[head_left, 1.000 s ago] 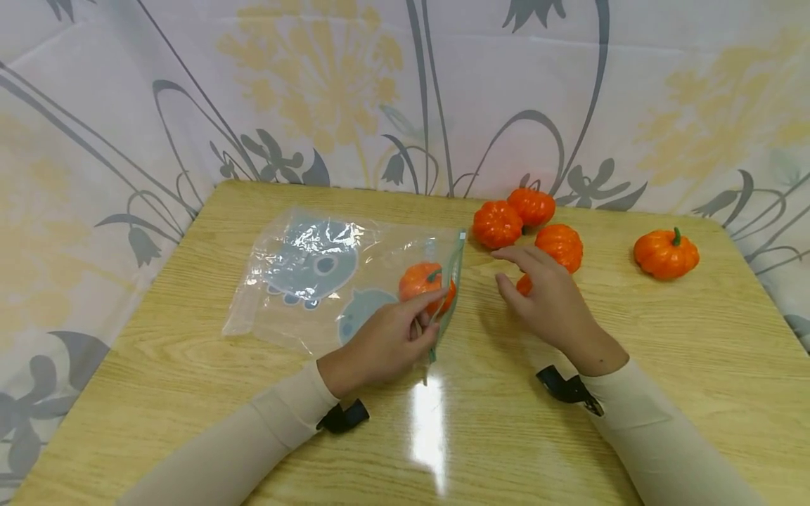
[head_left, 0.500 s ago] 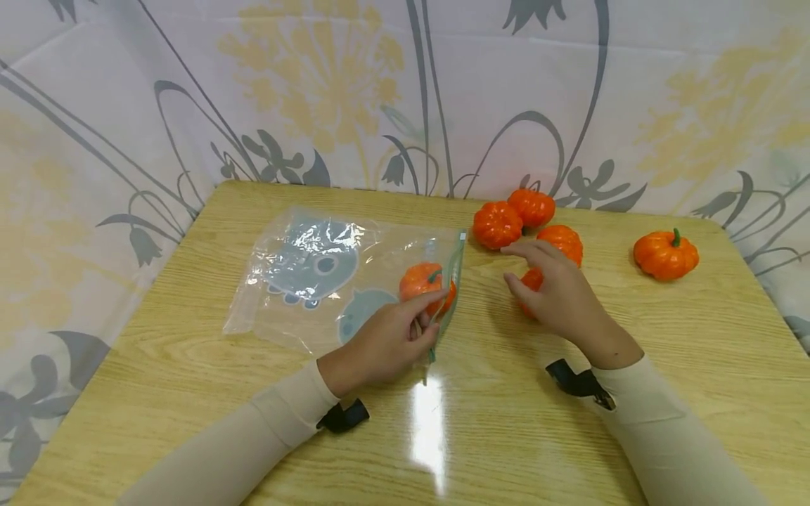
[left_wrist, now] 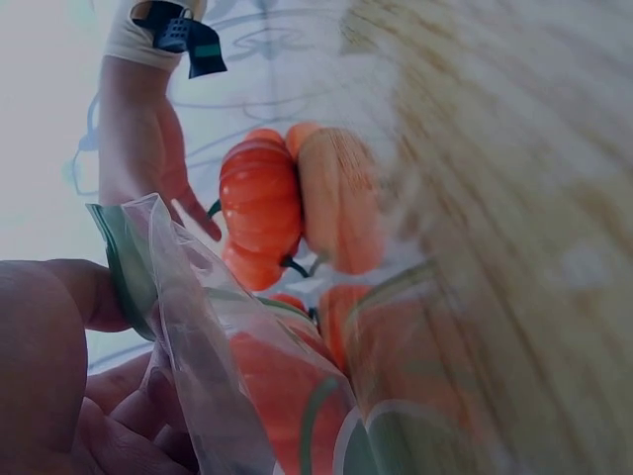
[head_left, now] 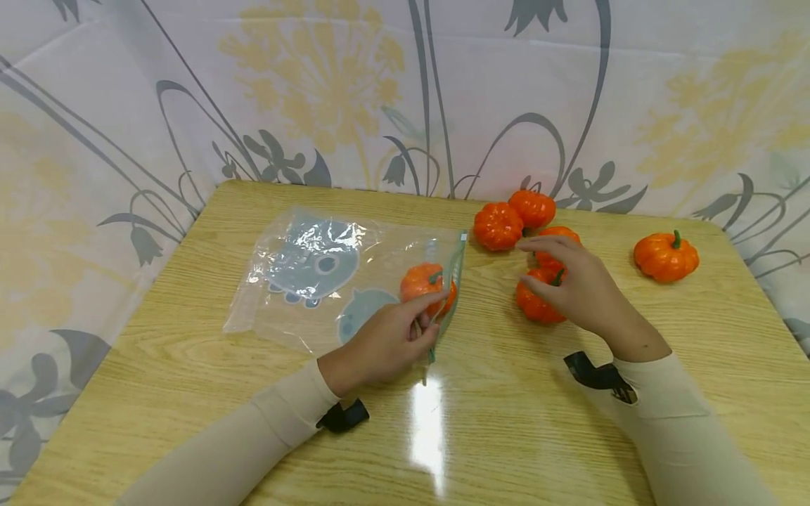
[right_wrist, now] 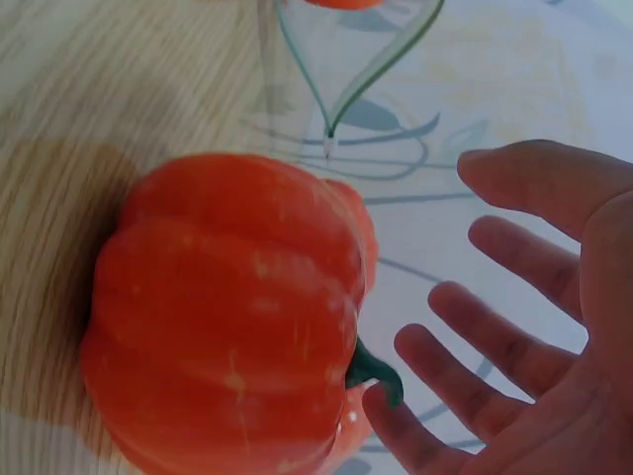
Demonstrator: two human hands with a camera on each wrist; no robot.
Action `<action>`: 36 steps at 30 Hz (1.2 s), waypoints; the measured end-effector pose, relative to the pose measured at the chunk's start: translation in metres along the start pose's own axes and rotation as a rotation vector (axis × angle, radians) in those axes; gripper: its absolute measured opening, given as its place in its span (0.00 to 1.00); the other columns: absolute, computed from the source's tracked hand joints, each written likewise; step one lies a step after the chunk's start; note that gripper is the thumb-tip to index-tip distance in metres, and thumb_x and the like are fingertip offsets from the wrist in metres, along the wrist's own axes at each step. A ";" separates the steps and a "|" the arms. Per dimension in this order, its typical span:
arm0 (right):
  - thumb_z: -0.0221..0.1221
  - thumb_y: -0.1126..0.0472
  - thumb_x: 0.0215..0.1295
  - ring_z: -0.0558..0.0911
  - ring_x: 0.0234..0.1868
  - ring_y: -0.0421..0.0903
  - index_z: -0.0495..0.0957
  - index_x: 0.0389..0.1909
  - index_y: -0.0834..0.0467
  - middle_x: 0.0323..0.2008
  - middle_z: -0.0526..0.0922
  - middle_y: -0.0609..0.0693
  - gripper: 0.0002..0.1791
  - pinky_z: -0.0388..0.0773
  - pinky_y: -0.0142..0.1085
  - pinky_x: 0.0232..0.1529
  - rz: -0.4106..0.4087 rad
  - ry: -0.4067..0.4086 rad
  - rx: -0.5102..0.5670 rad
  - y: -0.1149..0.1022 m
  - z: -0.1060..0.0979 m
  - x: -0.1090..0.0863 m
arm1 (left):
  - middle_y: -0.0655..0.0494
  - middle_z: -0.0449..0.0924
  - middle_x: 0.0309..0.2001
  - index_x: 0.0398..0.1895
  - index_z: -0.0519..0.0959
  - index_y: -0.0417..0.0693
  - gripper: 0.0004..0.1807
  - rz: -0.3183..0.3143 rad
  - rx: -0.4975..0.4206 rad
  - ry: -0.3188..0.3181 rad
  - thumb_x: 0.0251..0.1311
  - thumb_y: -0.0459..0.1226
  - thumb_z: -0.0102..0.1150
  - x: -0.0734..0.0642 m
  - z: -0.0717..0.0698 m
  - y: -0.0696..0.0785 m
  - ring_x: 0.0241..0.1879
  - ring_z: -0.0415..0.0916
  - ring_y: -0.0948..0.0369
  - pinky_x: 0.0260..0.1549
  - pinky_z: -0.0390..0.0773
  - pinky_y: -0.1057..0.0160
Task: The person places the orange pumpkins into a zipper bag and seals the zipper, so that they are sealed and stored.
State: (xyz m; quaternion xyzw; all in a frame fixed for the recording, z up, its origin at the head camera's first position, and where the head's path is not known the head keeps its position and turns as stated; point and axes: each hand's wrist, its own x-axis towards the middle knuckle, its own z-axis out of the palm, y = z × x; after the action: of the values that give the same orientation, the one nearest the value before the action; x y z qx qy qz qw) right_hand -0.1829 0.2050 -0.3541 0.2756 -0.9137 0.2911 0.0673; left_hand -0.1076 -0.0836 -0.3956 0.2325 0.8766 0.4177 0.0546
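Note:
A clear zip bag [head_left: 392, 246] with blue cartoon prints lies flat on the table, its green-edged mouth facing right. One small orange pumpkin [head_left: 418, 282] sits inside, close to that mouth. My left hand [head_left: 386, 344] pinches the near side of the bag's opening between thumb and fingers, as the left wrist view also shows. Over a pumpkin with a green stem [head_left: 538, 299] hovers my right hand [head_left: 582, 288], fingers spread and loosely bent. The right wrist view shows that pumpkin [right_wrist: 227, 317] beside the fingers, with nothing held in them.
Behind the right hand is another pumpkin [head_left: 560, 239], partly hidden. Two more pumpkins, one at the left [head_left: 498, 226] and one further back [head_left: 533, 209], touch near the rear edge. A lone pumpkin [head_left: 666, 256] stands far right. Patterned cloth [head_left: 354, 91] hangs behind the wooden table [head_left: 253, 414].
My right hand has shifted right, away from the bag, uncovering more of the nearest pumpkin. The left hand and the bag have stayed in place.

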 end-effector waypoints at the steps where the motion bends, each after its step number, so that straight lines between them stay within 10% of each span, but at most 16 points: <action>1: 0.69 0.67 0.59 0.76 0.58 0.60 0.78 0.59 0.59 0.59 0.78 0.59 0.26 0.75 0.59 0.55 0.001 -0.009 0.002 0.002 -0.001 0.000 | 0.61 0.75 0.31 0.71 0.69 0.47 0.27 -0.001 -0.001 0.000 0.69 0.36 0.54 0.000 0.000 0.000 0.19 0.62 0.72 0.20 0.66 0.73; 36: 0.74 0.55 0.54 0.73 0.63 0.59 0.76 0.62 0.58 0.65 0.73 0.61 0.34 0.70 0.58 0.61 0.075 -0.377 0.053 0.024 -0.020 -0.010 | 0.62 0.76 0.30 0.71 0.69 0.48 0.27 0.002 0.001 -0.002 0.69 0.36 0.54 0.001 0.002 -0.003 0.19 0.63 0.72 0.21 0.67 0.72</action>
State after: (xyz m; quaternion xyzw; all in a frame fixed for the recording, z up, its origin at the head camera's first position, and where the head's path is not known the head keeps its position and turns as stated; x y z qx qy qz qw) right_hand -0.1883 0.2372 -0.3528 0.2928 -0.9117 0.2604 -0.1232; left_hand -0.1090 -0.0836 -0.3994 0.2339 0.8765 0.4172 0.0548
